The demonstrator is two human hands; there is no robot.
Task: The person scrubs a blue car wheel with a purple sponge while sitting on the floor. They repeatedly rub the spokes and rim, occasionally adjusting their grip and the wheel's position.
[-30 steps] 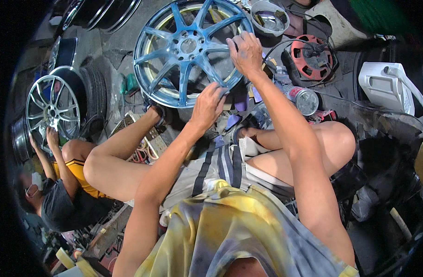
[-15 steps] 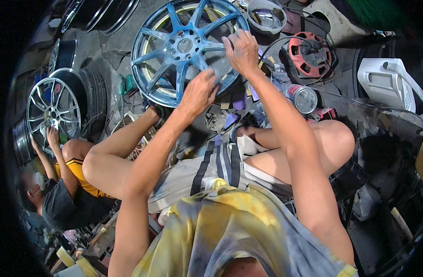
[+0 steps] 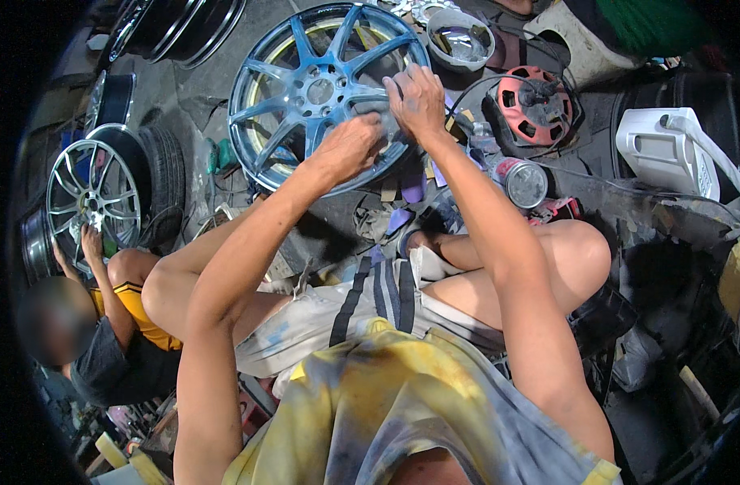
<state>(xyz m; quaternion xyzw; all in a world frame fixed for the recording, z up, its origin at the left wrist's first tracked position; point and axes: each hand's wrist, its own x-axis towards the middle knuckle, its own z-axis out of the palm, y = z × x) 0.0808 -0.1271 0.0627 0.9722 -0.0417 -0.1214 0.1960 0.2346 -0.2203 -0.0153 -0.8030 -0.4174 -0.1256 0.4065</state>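
A blue multi-spoke wheel rim [image 3: 320, 90] stands before me, its face toward me, with patchy pale blue and whitish areas on the spokes. My right hand [image 3: 417, 101] is curled over the rim's right edge, fingers bent and gripping it. Just left of it, my left hand [image 3: 354, 149] is closed against the lower right spokes. Its fingertips are hidden and slightly blurred, so whatever they hold does not show.
A bowl of liquid [image 3: 460, 40], an orange cable reel [image 3: 533, 105], a clear-lidded can [image 3: 525, 184] and a white jug-like container [image 3: 665, 153] stand to the right. At left, another person's hands [image 3: 91, 242] work on a silver wheel [image 3: 93, 194] near a tyre [image 3: 164, 178]. Scraps litter the floor.
My left hand has moved slightly up and right across the lower spokes, its forearm swinging with it. The right hand has stayed at the rim's edge. My left knee has shifted a little.
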